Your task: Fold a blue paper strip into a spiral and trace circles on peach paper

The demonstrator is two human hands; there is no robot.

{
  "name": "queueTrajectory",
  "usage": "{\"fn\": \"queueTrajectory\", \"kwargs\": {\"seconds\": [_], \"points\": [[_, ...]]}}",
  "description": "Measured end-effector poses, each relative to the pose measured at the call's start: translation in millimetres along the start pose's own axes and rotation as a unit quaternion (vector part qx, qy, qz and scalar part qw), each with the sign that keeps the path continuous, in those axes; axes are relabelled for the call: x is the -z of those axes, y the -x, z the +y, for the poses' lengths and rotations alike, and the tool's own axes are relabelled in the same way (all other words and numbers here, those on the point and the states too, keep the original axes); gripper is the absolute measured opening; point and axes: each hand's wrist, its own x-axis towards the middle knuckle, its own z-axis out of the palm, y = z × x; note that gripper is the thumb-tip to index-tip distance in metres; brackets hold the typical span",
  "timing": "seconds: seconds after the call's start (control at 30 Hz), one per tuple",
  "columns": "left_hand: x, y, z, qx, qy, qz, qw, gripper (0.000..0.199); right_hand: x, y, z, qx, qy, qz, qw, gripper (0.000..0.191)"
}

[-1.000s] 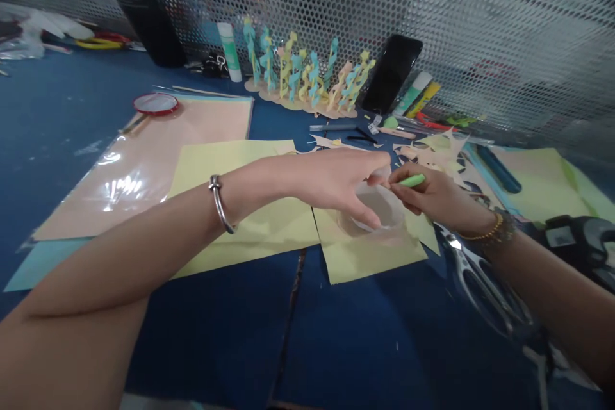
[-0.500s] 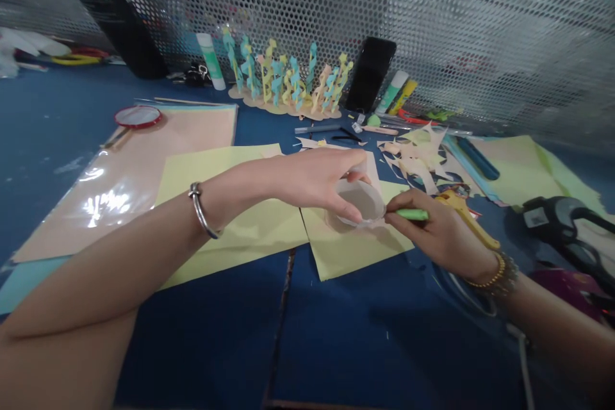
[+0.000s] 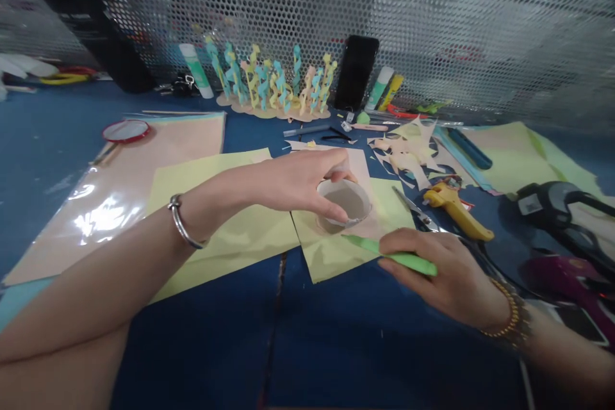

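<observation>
Holding clear round plastic cup (image 3: 353,202) on yellow paper sheet (image 3: 331,253), rim pressed against sheet. Left hand (image 3: 298,182) clasping cup from above, fingers curled over rim. Right hand (image 3: 444,278) clenched around green pencil-like tool (image 3: 389,253), pointed tip angled toward paper, apart from cup. Yellow glue gun (image 3: 454,208) and metal scissors (image 3: 413,214) lying right of sheet, peach paper scraps (image 3: 408,150) beyond.
</observation>
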Motion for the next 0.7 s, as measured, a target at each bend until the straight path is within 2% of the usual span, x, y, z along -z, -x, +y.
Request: {"fn": "queueTrajectory", "kwargs": {"seconds": [0.1, 0.17, 0.27, 0.33, 0.4, 0.53, 0.63, 0.7], "points": [[3.3, 1, 4, 0.017, 0.007, 0.022, 1.0, 0.042, 7, 10, 8, 0.01, -0.037, 0.101, 0.994, 0.014], [10.3, 5, 8, 0.026, 0.028, 0.057, 0.998, 0.04, 8, 16, 16, -0.006, -0.05, 0.127, 0.991, 0.02], [25.2, 11, 9, 0.031, 0.092, 0.134, 0.986, 0.034, 6, 19, 27, -0.03, -0.014, 0.069, 0.997, 0.024], [33.6, 15, 7, 0.017, 0.116, 0.201, 0.973, 0.033, 4, 19, 30, -0.02, 0.045, 0.022, 0.999, 0.025], [37.9, 16, 5, 0.015, 0.132, 0.232, 0.964, 0.033, 1, 18, 30, 0.001, 0.093, -0.005, 0.996, 0.024], [33.7, 12, 7, 0.037, 0.135, 0.233, 0.962, 0.035, -7, 18, 25, 0.04, 0.112, -0.045, 0.992, 0.024], [24.0, 6, 11, 0.048, 0.131, 0.195, 0.971, 0.036, -11, 18, 20, 0.067, 0.085, -0.075, 0.991, 0.026], [16.5, 2, 14, 0.046, 0.137, 0.168, 0.975, 0.038, -9, 17, 18, 0.07, 0.053, -0.066, 0.994, 0.026]]}}
